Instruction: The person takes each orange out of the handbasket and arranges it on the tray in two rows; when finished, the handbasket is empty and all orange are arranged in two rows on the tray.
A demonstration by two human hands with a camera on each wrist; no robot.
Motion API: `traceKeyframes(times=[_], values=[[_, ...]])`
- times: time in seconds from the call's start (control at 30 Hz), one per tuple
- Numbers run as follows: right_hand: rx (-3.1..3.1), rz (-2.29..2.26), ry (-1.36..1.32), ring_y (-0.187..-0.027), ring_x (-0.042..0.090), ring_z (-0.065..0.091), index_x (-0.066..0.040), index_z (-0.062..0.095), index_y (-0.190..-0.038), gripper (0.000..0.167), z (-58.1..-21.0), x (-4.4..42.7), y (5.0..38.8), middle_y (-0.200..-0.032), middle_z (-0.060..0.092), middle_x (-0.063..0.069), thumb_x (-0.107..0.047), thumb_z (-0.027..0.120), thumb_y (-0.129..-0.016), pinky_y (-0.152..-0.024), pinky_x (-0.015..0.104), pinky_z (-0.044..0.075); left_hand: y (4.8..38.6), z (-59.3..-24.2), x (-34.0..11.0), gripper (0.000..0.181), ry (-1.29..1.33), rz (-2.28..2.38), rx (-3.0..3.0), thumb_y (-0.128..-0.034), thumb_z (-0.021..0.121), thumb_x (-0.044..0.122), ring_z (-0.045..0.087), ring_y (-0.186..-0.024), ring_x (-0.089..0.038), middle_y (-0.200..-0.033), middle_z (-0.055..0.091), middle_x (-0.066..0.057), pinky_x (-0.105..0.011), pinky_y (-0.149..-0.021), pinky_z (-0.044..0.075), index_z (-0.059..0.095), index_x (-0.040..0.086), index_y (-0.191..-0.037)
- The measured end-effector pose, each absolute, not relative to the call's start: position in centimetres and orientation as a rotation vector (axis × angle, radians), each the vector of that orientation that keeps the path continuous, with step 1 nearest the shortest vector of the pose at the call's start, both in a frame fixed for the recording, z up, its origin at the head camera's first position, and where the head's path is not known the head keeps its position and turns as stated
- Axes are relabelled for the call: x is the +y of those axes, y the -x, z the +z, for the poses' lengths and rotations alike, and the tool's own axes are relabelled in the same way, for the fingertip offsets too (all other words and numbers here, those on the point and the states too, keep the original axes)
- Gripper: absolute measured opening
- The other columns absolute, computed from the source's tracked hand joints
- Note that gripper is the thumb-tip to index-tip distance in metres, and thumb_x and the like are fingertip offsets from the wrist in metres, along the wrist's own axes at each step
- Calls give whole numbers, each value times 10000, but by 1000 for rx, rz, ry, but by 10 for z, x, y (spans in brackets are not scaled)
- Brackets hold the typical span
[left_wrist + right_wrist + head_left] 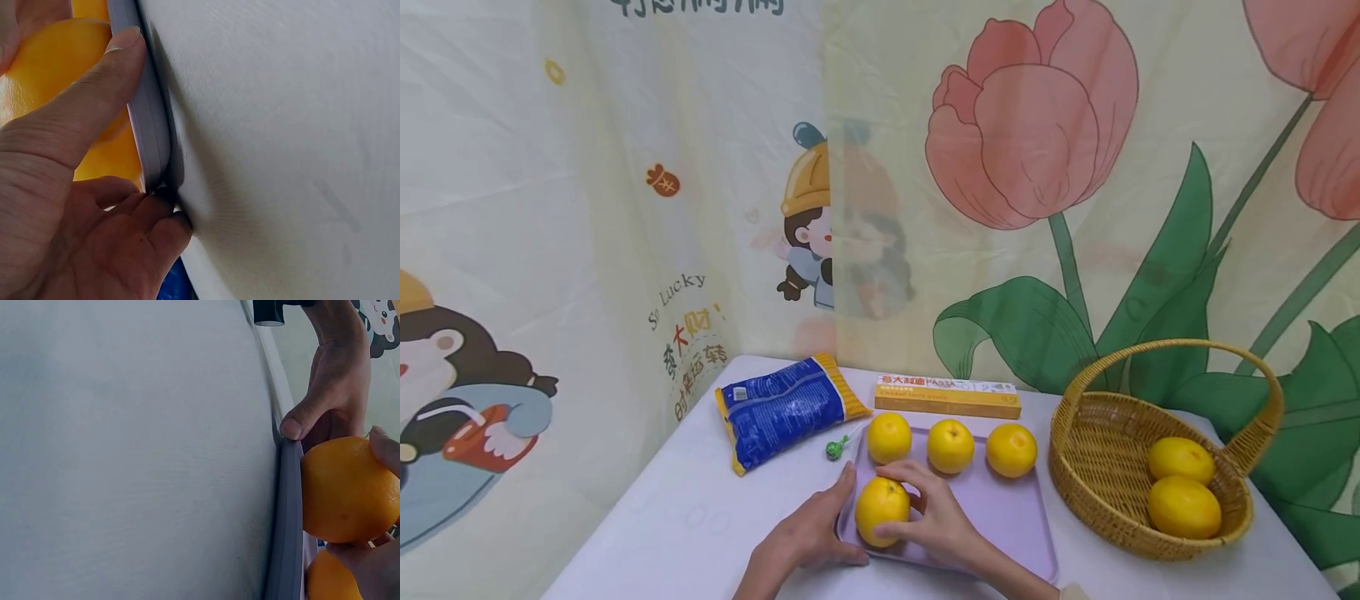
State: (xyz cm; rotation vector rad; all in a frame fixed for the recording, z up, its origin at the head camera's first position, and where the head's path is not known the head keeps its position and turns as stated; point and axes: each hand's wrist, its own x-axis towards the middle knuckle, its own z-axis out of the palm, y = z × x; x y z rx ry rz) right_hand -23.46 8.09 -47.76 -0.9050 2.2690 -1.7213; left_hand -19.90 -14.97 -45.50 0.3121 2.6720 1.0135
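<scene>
Head view: white table (677, 517), lilac tray (1000, 517), tulip-print cloth (1030, 125) behind.

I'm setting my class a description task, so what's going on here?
A person's right grip holds a yellow fruit at the near-left corner of a purple tray, while the left grip holds the tray's left edge. Three more fruits line the tray's far side, and two others sit in a wicker basket on the right.
</scene>
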Motion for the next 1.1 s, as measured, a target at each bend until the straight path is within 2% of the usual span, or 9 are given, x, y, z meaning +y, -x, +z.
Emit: traceKeyframes(times=[0.13, 0.37, 0.43, 0.47, 0.6, 0.8, 1.1], values=[[2304, -1715, 880, -1266, 224, 591, -62, 679, -1427, 607, -478, 76, 235, -1403, 655, 65, -209, 916, -888, -1130, 480, 565, 200, -456, -152, 1225, -324, 1019, 2664, -777, 1001, 261, 450, -1499, -500, -1687, 382, -282, -690, -1239, 347, 238, -28, -1691], [2354, -1688, 886, -1208, 194, 611, -60, 689, -1409, 601, -477, 72, 239, -1385, 675, 78, -228, 922, -881, -1031, 312, 576, 202, -462, -155, 1253, -350, 1020, 2660, -788, 987, 355, 433, -1505, -511, -1691, 365, -284, -688, -1245, 340, 212, -27, -1696], [2351, -1675, 895, -1208, 196, 613, -56, 681, -1412, 606, -477, 71, 240, -1390, 674, 80, -234, 919, -884, -1028, 299, 576, 202, -463, -156, 1266, -359, 1023, 2663, -782, 990, 366, 434, -1501, -518, -1689, 361, -293, -692, -1245, 337, 208, -34, -1694], [2343, -1670, 897, -1207, 198, 614, -54, 674, -1417, 611, -477, 71, 240, -1397, 672, 82, -237, 917, -887, -1033, 308, 582, 202, -463, -156, 1274, -367, 989, 2673, -788, 983, 387, 439, -1502, -508, -1694, 355, -286, -681, -1247, 343, 195, -30, -1698], [2310, -1644, 908, -1210, 222, 618, -45, 645, -1441, 648, -478, 71, 241, -1431, 657, 111, -253, 915, -890, -1071, 357, 588, 201, -461, -155, 1253, -350, 1055, 2649, -781, 998, 304, 447, -1489, -520, -1685, 362, -307, -706, -1242, 333, 209, -38, -1693], [2268, -1622, 892, -1241, 245, 622, -68, 639, -1451, 680, -479, 69, 243, -1453, 656, 94, -283, 925, -874, -1097, 346, 565, 200, -457, -152, 1228, -291, 1099, 2618, -787, 996, 235, 491, -1447, -503, -1653, 425, -293, -733, -1227, 332, 215, -5, -1704], [2271, -1625, 874, -1304, 293, 615, -59, 610, -1470, 724, -474, 72, 241, -1459, 650, 106, -255, 943, -858, -1151, 506, 546, 200, -457, -152, 1235, -274, 1124, 2621, -764, 1011, 242, 483, -1451, -508, -1643, 441, -291, -737, -1227, 330, 242, 12, -1703]])
